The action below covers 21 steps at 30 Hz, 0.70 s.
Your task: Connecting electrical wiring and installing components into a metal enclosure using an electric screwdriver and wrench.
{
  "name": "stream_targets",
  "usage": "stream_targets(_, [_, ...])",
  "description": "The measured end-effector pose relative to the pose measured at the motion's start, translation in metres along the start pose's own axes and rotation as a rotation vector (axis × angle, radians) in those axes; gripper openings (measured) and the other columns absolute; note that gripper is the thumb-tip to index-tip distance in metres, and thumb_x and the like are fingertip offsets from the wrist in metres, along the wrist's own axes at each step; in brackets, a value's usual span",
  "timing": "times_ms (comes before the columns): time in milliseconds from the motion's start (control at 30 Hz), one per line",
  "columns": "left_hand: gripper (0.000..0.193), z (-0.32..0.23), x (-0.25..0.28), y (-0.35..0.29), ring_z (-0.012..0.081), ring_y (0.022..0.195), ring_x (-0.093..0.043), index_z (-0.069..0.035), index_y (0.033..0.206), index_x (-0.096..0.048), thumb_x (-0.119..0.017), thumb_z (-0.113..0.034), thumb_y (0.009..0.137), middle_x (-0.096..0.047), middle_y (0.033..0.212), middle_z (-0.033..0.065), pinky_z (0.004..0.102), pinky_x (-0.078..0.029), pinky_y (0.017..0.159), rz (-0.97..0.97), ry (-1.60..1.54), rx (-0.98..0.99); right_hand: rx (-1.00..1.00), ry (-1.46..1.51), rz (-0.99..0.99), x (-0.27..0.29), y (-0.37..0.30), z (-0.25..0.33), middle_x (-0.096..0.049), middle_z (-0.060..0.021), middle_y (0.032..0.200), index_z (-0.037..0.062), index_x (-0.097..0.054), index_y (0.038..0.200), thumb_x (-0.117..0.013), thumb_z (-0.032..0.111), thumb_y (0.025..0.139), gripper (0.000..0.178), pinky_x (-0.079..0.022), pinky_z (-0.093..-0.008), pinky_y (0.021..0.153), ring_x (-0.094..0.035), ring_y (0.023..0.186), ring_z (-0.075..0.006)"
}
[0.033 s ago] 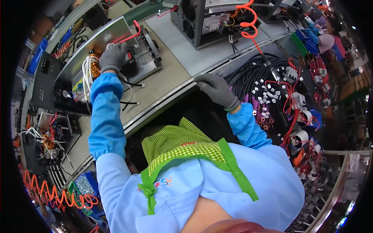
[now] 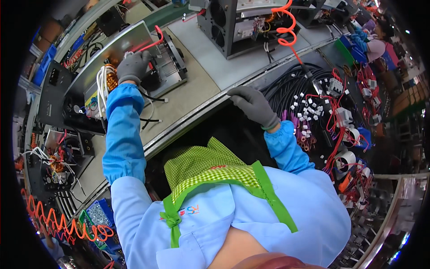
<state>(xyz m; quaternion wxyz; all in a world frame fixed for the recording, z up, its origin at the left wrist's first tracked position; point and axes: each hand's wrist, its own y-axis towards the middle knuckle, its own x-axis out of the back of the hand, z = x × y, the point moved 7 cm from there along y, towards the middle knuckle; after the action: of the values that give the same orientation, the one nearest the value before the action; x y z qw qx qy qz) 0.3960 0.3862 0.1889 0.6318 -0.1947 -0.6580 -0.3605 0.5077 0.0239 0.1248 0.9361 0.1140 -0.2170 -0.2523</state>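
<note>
Open metal chassis (image 2: 139, 36) sits on the counter (image 2: 193, 88). Grey-gloved L hand (image 2: 133, 68) is down at the chassis, just R of a copper coil (image 2: 111, 81) w/ white cables (image 2: 101, 86); fingertips hidden, so can't tell if L grip is clamped on anything. Red cable (image 2: 158, 32) bends up over chassis, beyond L hand. Grey-gloved R hand (image 2: 255, 106) is well R of chassis at counter edge, fingers loosely bent, grip apart, nothing seen in it. Grey fan unit (image 2: 231, 28): beyond chassis, to R. Black cable bundle (image 2: 281, 86): far R of chassis.
</note>
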Motion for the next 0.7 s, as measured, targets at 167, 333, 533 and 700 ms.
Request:
stream_targets(167, [0.05,0.025,-0.015,0.022,0.0348,0.095,-0.062,-0.013,0.1,-0.067,-0.033,-0.048,0.091,-0.066,0.101,0.0162,0.0463,-0.048,0.082,0.042,-0.032,-0.152,-0.095,0.005,-0.099,0.04,-0.027,0.03,-0.064,-0.0099,0.089,-0.0007,-0.063,0.104,-0.055,0.007,0.085,0.022,-0.048,-0.0287,0.074,-0.061,0.08,-0.0166])
stream_targets(333, [0.056,0.015,-0.002,0.012,0.0341,0.1,-0.06,-0.013,0.107,-0.064,-0.027,-0.052,0.094,-0.064,0.106,0.0162,0.0458,-0.046,0.087,0.069,-0.08,-0.051,-0.037,-0.285,-0.359,0.112,-0.075,0.068,-0.064,-0.0093,0.091,-0.0012,-0.062,0.105,-0.054,0.004,0.087,0.021,-0.047,-0.0266,0.075,-0.061,0.086,-0.0157])
stream_targets(533, [0.047,0.006,0.002,-0.025,0.036,0.094,-0.06,-0.011,0.102,-0.061,-0.036,-0.05,0.094,-0.064,0.099,0.0161,0.0452,-0.048,0.078,-0.066,-0.169,-0.055,-0.148,-0.109,-0.715,0.192,-0.148,0.065,-0.063,-0.0071,0.103,0.0003,-0.059,0.113,-0.051,0.01,0.093,0.023,-0.048,-0.0257,0.078,-0.059,0.091,-0.0129])
stream_targets(700, [0.038,0.02,-0.01,-0.024,0.0376,0.089,-0.06,-0.012,0.101,-0.062,-0.046,-0.045,0.09,-0.063,0.095,0.0184,0.0451,-0.047,0.078,-0.242,-0.261,-0.149,-0.175,-0.251,-0.653,0.178,-0.147,0.063,-0.062,-0.0066,0.104,0.0002,-0.058,0.116,-0.049,0.014,0.096,0.026,-0.047,-0.0264,0.081,-0.058,0.093,-0.0133])
